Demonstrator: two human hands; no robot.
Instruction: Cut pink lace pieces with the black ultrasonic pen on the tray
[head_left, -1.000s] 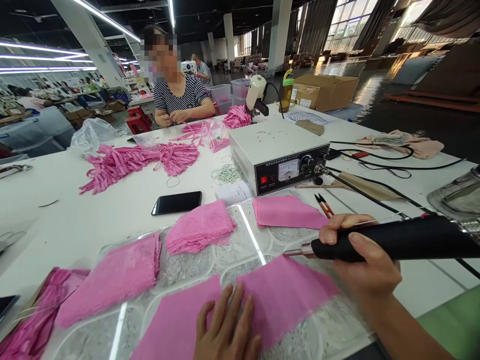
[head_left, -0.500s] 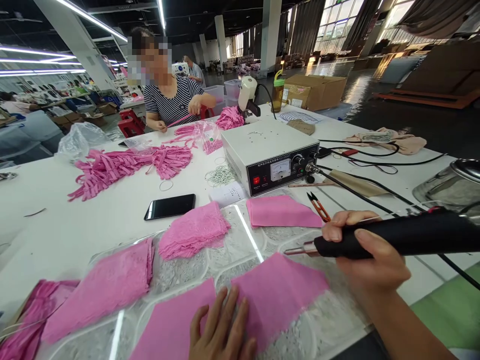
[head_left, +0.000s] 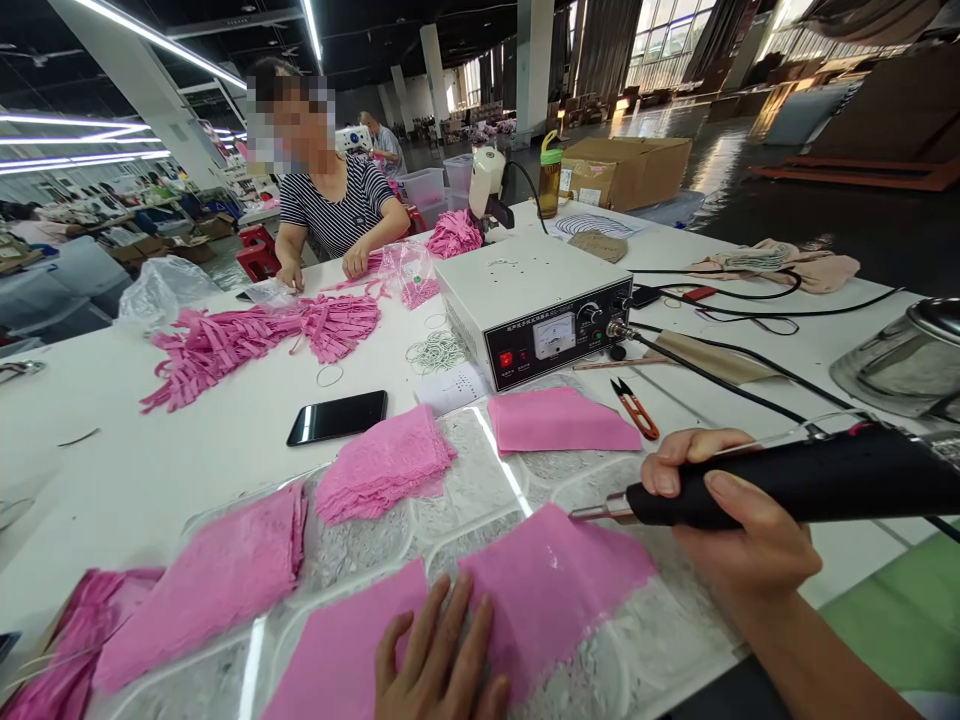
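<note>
My right hand (head_left: 739, 510) is wrapped around a black handheld ultrasonic cutter (head_left: 795, 475) with a cable behind it. Its metal tip is at the upper edge of a pink fabric piece (head_left: 559, 590) on a clear patterned mat (head_left: 600, 655). I cannot tell whether the tip touches the cloth. My left hand (head_left: 446, 650) lies flat with fingers stretched, across the edges of that piece and a second pink fabric piece (head_left: 349, 640) to its left. Beyond them are a folded pink piece (head_left: 559, 420) and two stacks of pink cloth, a nearer stack (head_left: 206, 580) and a smaller stack (head_left: 386, 465).
A control box (head_left: 540, 310) with a dial stands behind the mat, its cables running right. Orange thread snips (head_left: 635, 408) and a phone (head_left: 337, 418) lie near. A glass jar (head_left: 892, 360) is at right. A co-worker (head_left: 341, 200) sits opposite, handling pink strips (head_left: 341, 325).
The view has shifted slightly. My hands and the cutter tip stay almost in place on the cloth. Across the table, the co-worker's hands have come down toward the table.
</note>
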